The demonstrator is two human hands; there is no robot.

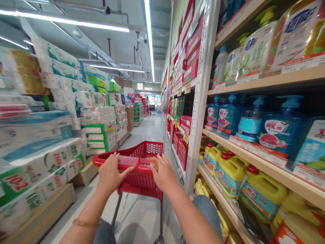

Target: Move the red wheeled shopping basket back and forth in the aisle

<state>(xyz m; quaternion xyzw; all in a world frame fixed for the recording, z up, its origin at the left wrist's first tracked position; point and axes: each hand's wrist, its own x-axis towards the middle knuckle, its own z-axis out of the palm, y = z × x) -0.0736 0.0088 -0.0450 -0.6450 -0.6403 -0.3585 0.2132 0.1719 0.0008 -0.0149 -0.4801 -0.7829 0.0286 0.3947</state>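
Supermarket aisle, narrow: your left hand (109, 173) and right hand (164, 173) both grip the red cart's handle (132, 163) straight ahead. Drift right and the cart could clip the shelf post (200, 101) or yellow jugs (230, 174).

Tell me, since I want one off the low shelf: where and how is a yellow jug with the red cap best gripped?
Likely by the moulded handle at the top of the yellow jug, beside its red cap. It stands upright at the open shelf front, so come from the aisle side, above, and hook the fingers through the handle.
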